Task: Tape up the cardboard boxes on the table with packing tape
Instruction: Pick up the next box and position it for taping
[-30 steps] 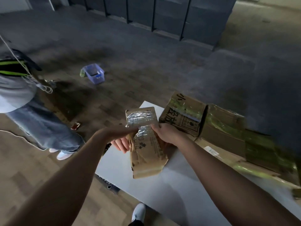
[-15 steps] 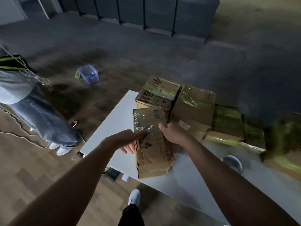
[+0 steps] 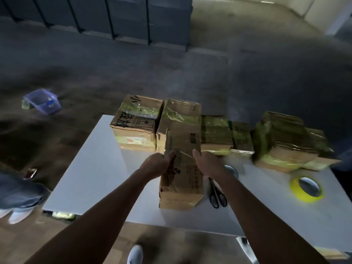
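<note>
Light: dim throughout; we record the floor (image 3: 133,69) as near black at mid-distance.
Brightest area: pale ground at upper right.
White table (image 3: 91,168): reads blue-grey.
Glare: a weak sheen on the clear tape across the held box (image 3: 181,180); the yellow tape roll (image 3: 304,197) looks vivid against the gloom.
Blur: we note smearing on the stacked boxes (image 3: 282,141) at right and the blue bin (image 3: 42,101).
Edges: wide-angle bending, forearms stretched.
Shadows: soft, diffuse.
</note>
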Action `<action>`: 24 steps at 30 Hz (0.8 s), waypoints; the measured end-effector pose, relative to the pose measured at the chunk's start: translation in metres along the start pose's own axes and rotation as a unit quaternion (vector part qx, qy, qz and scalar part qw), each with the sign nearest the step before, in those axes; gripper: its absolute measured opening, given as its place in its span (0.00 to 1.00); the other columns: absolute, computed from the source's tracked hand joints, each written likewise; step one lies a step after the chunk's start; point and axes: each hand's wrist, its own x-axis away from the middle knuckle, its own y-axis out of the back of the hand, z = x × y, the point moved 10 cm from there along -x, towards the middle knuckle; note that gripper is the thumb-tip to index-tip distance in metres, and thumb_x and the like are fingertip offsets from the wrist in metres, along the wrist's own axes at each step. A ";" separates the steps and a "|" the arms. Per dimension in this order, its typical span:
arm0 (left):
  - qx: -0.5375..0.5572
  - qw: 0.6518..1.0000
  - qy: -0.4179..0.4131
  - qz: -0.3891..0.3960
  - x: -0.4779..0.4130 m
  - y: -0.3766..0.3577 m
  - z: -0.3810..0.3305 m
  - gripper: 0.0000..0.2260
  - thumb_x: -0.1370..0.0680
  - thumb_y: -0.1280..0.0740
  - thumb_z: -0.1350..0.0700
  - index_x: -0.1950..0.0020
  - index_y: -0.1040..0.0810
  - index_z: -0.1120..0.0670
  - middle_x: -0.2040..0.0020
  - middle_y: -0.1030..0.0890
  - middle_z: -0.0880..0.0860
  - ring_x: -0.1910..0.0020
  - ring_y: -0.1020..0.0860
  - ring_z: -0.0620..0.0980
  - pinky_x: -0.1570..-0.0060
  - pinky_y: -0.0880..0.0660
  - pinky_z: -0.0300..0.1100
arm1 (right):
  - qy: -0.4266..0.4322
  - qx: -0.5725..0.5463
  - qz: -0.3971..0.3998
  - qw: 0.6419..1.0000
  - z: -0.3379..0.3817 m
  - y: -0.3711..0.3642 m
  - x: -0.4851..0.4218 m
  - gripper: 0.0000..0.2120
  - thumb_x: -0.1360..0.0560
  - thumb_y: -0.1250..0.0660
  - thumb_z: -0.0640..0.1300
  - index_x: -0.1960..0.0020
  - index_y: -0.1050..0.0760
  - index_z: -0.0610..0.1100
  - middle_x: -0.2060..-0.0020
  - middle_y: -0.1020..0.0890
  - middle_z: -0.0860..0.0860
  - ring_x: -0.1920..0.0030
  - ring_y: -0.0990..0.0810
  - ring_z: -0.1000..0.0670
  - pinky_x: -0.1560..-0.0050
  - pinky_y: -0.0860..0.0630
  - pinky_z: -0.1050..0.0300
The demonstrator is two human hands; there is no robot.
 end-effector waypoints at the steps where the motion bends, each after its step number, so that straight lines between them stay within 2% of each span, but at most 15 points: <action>1: -0.003 1.000 -0.006 0.007 -0.003 0.000 -0.003 0.30 0.21 0.47 0.34 0.55 0.21 0.60 0.55 0.20 0.59 0.58 0.22 0.52 0.59 0.27 0.44 | -0.021 -0.021 -0.004 1.000 -0.005 0.002 0.000 0.24 0.17 0.51 0.51 0.36 0.29 0.34 0.44 0.22 0.34 0.44 0.23 0.37 0.50 0.29 0.51; 3: 0.001 1.000 -0.018 0.021 -0.008 0.000 -0.006 0.30 0.21 0.47 0.35 0.54 0.21 0.60 0.55 0.20 0.59 0.58 0.22 0.53 0.58 0.26 0.45 | -0.042 -0.068 -0.004 0.997 -0.011 0.001 -0.005 0.21 0.17 0.48 0.41 0.27 0.40 0.35 0.40 0.26 0.32 0.41 0.25 0.35 0.46 0.28 0.46; 4: 0.004 0.999 -0.025 0.026 -0.010 0.000 -0.006 0.30 0.20 0.47 0.36 0.54 0.21 0.60 0.55 0.20 0.59 0.58 0.22 0.52 0.58 0.26 0.45 | -0.043 -0.074 -0.002 0.996 -0.012 0.000 -0.005 0.21 0.18 0.48 0.39 0.26 0.42 0.35 0.39 0.27 0.32 0.40 0.26 0.34 0.45 0.28 0.45; 6: 0.013 0.999 -0.041 0.032 -0.010 0.000 -0.005 0.29 0.20 0.48 0.36 0.55 0.21 0.60 0.55 0.20 0.58 0.58 0.22 0.50 0.59 0.26 0.44 | -0.032 -0.096 -0.023 0.995 -0.007 0.003 -0.003 0.20 0.17 0.49 0.47 0.33 0.31 0.35 0.46 0.22 0.34 0.45 0.22 0.36 0.47 0.25 0.46; 8: 0.023 0.997 -0.056 0.039 -0.010 -0.001 -0.007 0.30 0.19 0.48 0.37 0.53 0.20 0.60 0.55 0.19 0.58 0.58 0.22 0.51 0.58 0.26 0.45 | -0.035 -0.076 -0.029 0.996 -0.006 0.005 0.000 0.25 0.19 0.49 0.57 0.46 0.24 0.36 0.54 0.19 0.37 0.51 0.19 0.37 0.52 0.22 0.48; 12: 0.025 0.995 -0.084 0.054 -0.010 -0.002 -0.013 0.30 0.19 0.50 0.37 0.55 0.19 0.60 0.57 0.19 0.56 0.58 0.21 0.51 0.60 0.27 0.43 | -0.019 -0.052 -0.028 0.998 0.000 0.013 0.011 0.29 0.19 0.49 0.58 0.52 0.23 0.35 0.59 0.17 0.37 0.61 0.16 0.41 0.53 0.20 0.46; 16: 0.062 0.992 -0.088 0.061 -0.010 -0.008 -0.013 0.29 0.19 0.50 0.37 0.57 0.19 0.56 0.57 0.18 0.55 0.56 0.21 0.51 0.58 0.27 0.44 | -0.007 -0.009 -0.023 1.000 0.005 0.023 0.017 0.27 0.18 0.49 0.56 0.50 0.23 0.35 0.61 0.17 0.39 0.65 0.16 0.44 0.57 0.20 0.50; 18: 0.085 0.991 -0.078 0.063 -0.015 -0.006 -0.009 0.28 0.20 0.50 0.37 0.60 0.20 0.54 0.58 0.19 0.55 0.56 0.21 0.51 0.57 0.28 0.45 | -0.001 -0.044 -0.039 0.998 0.007 0.028 0.017 0.27 0.19 0.46 0.58 0.59 0.22 0.37 0.68 0.17 0.43 0.70 0.17 0.49 0.65 0.23 0.57; 20: 0.128 0.987 -0.055 0.074 -0.017 -0.004 0.004 0.26 0.19 0.49 0.37 0.60 0.20 0.53 0.56 0.18 0.55 0.55 0.21 0.50 0.56 0.28 0.44 | 0.017 -0.100 -0.051 0.994 0.011 0.030 0.015 0.25 0.21 0.40 0.59 0.67 0.24 0.42 0.74 0.20 0.48 0.73 0.19 0.51 0.67 0.23 0.57; 22: 0.173 0.981 -0.023 0.082 -0.017 -0.003 0.019 0.25 0.19 0.48 0.38 0.58 0.19 0.52 0.54 0.17 0.54 0.53 0.20 0.50 0.56 0.26 0.43 | 0.027 -0.184 -0.036 0.982 0.011 0.023 0.009 0.19 0.25 0.34 0.60 0.63 0.22 0.44 0.72 0.20 0.50 0.71 0.20 0.52 0.64 0.19 0.52; 24: 0.162 0.986 0.003 0.040 -0.017 0.006 0.031 0.22 0.19 0.45 0.38 0.54 0.21 0.54 0.53 0.17 0.54 0.54 0.20 0.51 0.57 0.24 0.44 | 0.019 -0.244 -0.012 0.970 0.009 0.011 0.005 0.18 0.29 0.30 0.62 0.53 0.22 0.47 0.68 0.19 0.51 0.70 0.20 0.54 0.66 0.20 0.56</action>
